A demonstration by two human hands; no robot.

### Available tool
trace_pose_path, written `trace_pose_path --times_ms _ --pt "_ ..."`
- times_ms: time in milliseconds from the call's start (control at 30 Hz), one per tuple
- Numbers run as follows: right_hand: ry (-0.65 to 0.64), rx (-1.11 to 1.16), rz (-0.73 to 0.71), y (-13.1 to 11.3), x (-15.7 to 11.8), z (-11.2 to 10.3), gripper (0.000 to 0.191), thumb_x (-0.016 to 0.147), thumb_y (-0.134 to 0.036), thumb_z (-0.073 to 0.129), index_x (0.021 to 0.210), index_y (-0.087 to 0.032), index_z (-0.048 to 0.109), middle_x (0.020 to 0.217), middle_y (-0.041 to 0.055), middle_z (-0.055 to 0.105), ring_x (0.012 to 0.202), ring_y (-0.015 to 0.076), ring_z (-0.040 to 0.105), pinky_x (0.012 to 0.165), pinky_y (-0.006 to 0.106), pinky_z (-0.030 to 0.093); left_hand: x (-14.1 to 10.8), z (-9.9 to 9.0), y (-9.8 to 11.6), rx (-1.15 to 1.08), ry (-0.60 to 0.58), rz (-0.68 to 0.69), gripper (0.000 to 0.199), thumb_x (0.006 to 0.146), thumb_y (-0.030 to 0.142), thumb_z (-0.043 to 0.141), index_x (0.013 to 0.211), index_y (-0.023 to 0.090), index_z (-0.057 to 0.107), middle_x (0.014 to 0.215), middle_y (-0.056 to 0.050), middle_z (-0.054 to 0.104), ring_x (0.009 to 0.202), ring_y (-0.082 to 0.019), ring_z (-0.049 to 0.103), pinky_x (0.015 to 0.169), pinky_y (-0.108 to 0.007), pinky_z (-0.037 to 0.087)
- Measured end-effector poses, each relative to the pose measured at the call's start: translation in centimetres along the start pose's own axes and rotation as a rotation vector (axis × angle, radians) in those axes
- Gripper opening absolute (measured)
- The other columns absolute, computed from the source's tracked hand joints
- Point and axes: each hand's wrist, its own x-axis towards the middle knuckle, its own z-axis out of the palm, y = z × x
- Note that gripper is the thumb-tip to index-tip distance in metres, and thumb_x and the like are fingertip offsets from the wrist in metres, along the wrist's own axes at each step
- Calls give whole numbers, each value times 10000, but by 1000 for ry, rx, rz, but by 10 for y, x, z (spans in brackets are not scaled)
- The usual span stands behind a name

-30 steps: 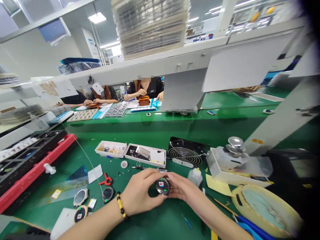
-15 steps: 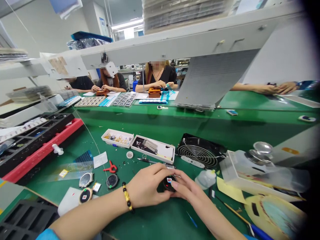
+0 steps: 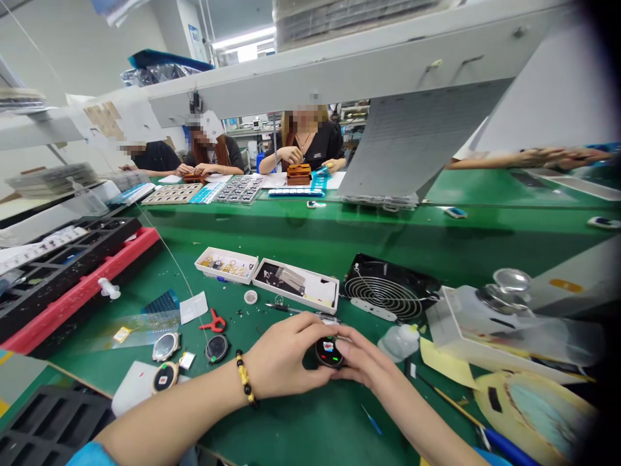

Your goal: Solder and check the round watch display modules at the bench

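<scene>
A round black smartwatch face (image 3: 329, 353) is lit between my two hands, with a small picture and red and green marks on its screen. My left hand (image 3: 288, 356), below a black-and-gold bead bracelet (image 3: 246, 377), curls its fingers and thumb around the watch's left side. From the right, my right hand (image 3: 361, 355) grips the other edge. Left of my wrist lie another dark round watch (image 3: 217, 349), a silver one (image 3: 165, 347) and a gold-rimmed one (image 3: 165, 377) on a white pad.
Behind my hands stand two white parts boxes (image 3: 295, 285) and a black fan (image 3: 388, 288). A red clip (image 3: 213, 321) lies at left, and a plastic bottle (image 3: 398, 343) stands at right. A blue-handled tool (image 3: 504, 446) is near the front right. Several co-workers sit across the bench.
My right fingers have shifted off the screen, so more of the lit face shows, including a green mark. My hands stay around the watch. A co-worker's hands opposite have moved apart.
</scene>
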Motion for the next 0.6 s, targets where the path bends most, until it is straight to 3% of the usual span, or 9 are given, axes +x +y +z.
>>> trace_pose_path --times_ms 133,233,300,400,500,600 --pt "-50 18 25 -2 0 -5 663 847 -739 728 1253 -218 670 1156 95 732 1033 277 705 866 402 604 3 -6 3 -161 30 -83 504 773 194 787 1267 213 691 1188 -87 719 1058 -224 705 945 -345 611" --pt "-94 35 -13 -13 -6 -4 653 926 -745 610 1278 -195 644 1011 95 763 894 256 729 840 402 577 5 -12 2 -516 31 -225 504 706 230 887 1180 186 725 1144 -93 738 986 -211 729 870 -316 616" --pt "-152 60 -45 -24 -13 -3 628 968 -728 546 1275 -186 631 897 80 753 804 248 728 801 397 559 5 -15 0 -820 -38 -305 581 655 277 959 1168 154 718 1059 -98 758 941 -208 750 877 -322 617" --pt "-217 88 -112 -36 -24 -4 570 1022 -688 472 1274 -198 618 855 68 732 784 248 716 793 396 538 3 -19 -1 -1144 -175 -307 730 516 299 1049 1149 144 720 977 -82 768 894 -209 775 856 -305 635" --pt "-284 107 -114 -36 -28 -7 568 1014 -703 481 1253 -213 639 861 73 722 813 267 711 817 417 544 -1 -22 5 -1249 -295 -273 764 441 281 1069 1128 164 757 1053 -56 768 941 -214 788 840 -254 635" --pt "-335 155 -62 -29 -27 -9 540 1000 -707 519 1227 -243 675 853 63 719 834 271 715 827 410 549 -4 -25 12 -1247 -417 -292 660 552 369 1019 1133 160 784 1105 -18 772 1050 -221 775 870 -219 604"
